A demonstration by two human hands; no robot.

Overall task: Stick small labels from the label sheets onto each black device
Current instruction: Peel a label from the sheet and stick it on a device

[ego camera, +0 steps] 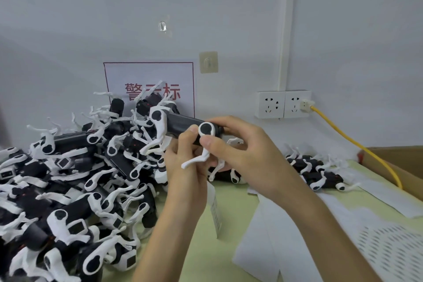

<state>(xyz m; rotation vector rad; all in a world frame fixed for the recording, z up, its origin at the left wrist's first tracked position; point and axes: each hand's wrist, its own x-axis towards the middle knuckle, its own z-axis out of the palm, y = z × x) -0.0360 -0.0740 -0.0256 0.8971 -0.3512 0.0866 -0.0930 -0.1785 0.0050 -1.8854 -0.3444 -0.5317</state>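
With your left hand [183, 167] and right hand [240, 151] both gripping one black device [183, 124], you seem mid-labelling; next comes a clean peel from the label sheets [270, 224].

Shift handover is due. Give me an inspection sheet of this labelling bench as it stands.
Surface: pale green table, largely covered.
Job's things: one black device held up in both hands; big pile of devices on the left; smaller group on the right; white label sheets lying flat on the right.
Clutter: cardboard box at the right edge.
Grips: left grip curls round the device from below; right grip pinches its end, thumb on the white cap.
Cables: yellow cable plugged into a wall socket, running towards the box.
Surroundings: white wall, red-bordered sign.
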